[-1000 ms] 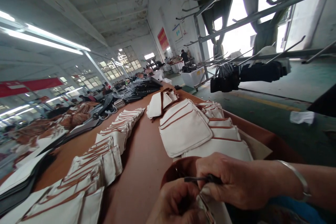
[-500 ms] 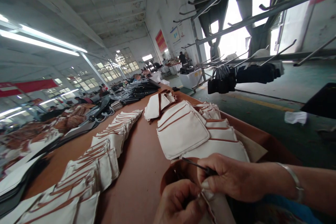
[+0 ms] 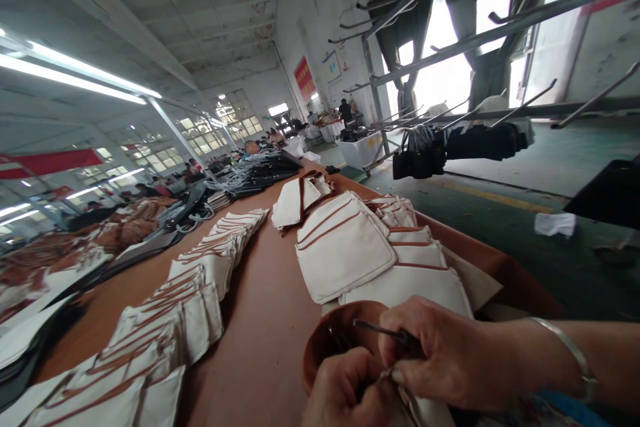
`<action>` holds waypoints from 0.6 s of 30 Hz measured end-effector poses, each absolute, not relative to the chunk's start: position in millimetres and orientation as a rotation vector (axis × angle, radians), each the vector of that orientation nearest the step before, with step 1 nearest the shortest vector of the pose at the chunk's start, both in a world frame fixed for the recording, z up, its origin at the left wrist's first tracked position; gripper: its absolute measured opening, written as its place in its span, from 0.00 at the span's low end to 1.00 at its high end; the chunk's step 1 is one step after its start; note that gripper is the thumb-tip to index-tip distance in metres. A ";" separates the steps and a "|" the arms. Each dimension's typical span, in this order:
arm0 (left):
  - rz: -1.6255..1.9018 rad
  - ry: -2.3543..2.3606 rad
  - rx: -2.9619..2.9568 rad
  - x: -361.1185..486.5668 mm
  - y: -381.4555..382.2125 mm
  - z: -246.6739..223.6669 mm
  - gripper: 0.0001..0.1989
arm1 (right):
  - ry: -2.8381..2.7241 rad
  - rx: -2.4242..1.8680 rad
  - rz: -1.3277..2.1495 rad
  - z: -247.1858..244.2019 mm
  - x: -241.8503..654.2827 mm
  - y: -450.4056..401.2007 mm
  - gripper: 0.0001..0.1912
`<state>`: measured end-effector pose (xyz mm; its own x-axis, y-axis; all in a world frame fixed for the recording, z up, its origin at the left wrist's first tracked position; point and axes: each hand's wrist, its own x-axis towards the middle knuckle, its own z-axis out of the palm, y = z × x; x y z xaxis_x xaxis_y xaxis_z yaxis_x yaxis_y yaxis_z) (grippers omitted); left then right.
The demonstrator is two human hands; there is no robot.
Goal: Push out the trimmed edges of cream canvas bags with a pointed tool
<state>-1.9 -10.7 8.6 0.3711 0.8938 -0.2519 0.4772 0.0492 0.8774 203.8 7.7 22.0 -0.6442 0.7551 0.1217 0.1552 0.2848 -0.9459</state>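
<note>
My left hand (image 3: 350, 387) is at the bottom, its fingers closed on the edge of a white leather bag piece (image 3: 433, 411) with brown edging. Beside it, almost touching, my right hand (image 3: 445, 353) is curled around a thin dark tool (image 3: 380, 329) whose narrow metal end points left. Its thumb and fingertip also pinch the edge of the white piece. The tool's handle is mostly covered by the fingers. Behind both hands curves a brown leather band (image 3: 320, 347), partly hidden by the left hand.
White bag pieces (image 3: 345, 247) with brown trim lie stacked just beyond my hands. A long overlapping row of similar pieces (image 3: 200, 307) runs along the left of the brown table (image 3: 260, 347). Black bags (image 3: 420, 150) hang from a metal rack (image 3: 450, 47) at right.
Both hands have shifted slightly downward and right in view, still gripping the white piece. The tool's tip now sits lower and more to the right, and more of the brown band shows.
</note>
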 end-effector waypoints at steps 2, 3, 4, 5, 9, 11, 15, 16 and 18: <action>0.499 1.185 1.453 -1.9 -9.5 9.1 0.17 | -2.025 -0.623 1.223 24.0 206.6 5.7 0.02; 0.516 1.153 1.386 -2.2 -8.7 8.7 0.18 | -2.049 -0.521 1.131 24.5 208.5 5.4 0.03; 0.545 1.132 1.331 -2.6 -7.7 7.6 0.19 | -2.082 -0.425 1.025 24.4 210.6 5.4 0.04; 0.576 1.118 1.295 -3.0 -6.7 5.8 0.21 | -2.129 -0.353 0.909 23.3 213.0 5.8 0.05; 0.539 1.054 1.179 -1.5 -5.2 -2.6 0.28 | -2.462 -0.304 0.347 12.5 223.7 7.6 0.06; 0.491 1.024 1.137 1.2 -6.3 -3.7 0.28 | -2.580 -0.281 -0.009 7.3 227.8 7.8 0.08; 0.511 1.037 1.228 7.0 -10.9 2.9 0.28 | -2.531 -0.155 -0.351 1.8 231.9 5.6 0.11; 0.524 1.045 1.264 8.0 -12.7 5.6 0.27 | -2.516 -0.162 -0.294 0.8 232.4 4.3 0.10; 0.560 1.077 1.373 9.0 -16.9 11.7 0.26 | -2.450 -0.230 0.032 -0.3 233.1 1.1 0.08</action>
